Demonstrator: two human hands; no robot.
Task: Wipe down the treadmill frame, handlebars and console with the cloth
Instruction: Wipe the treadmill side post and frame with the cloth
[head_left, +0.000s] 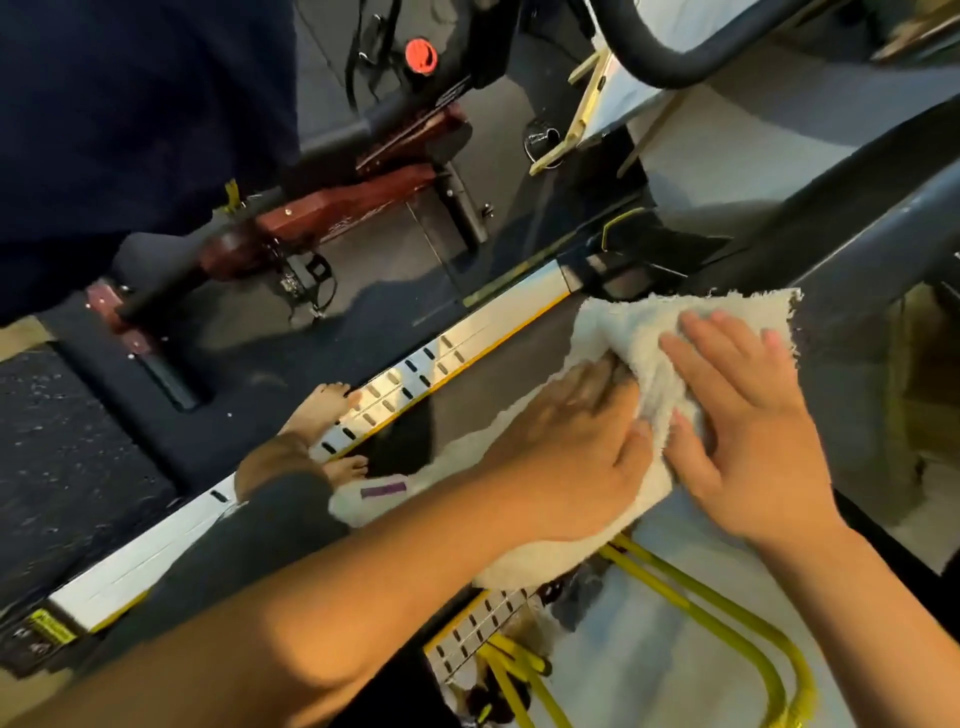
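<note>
Over the treadmill (415, 374), left hand (566, 441) seemingly grips cloth (623, 332); right hand (753, 441) presses it.

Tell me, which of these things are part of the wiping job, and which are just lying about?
In the job:
white cloth
left hand and right hand, both on the cloth
treadmill side rail
dark handlebar

Just lying about:
red-brown wooden machine
red knob
</note>
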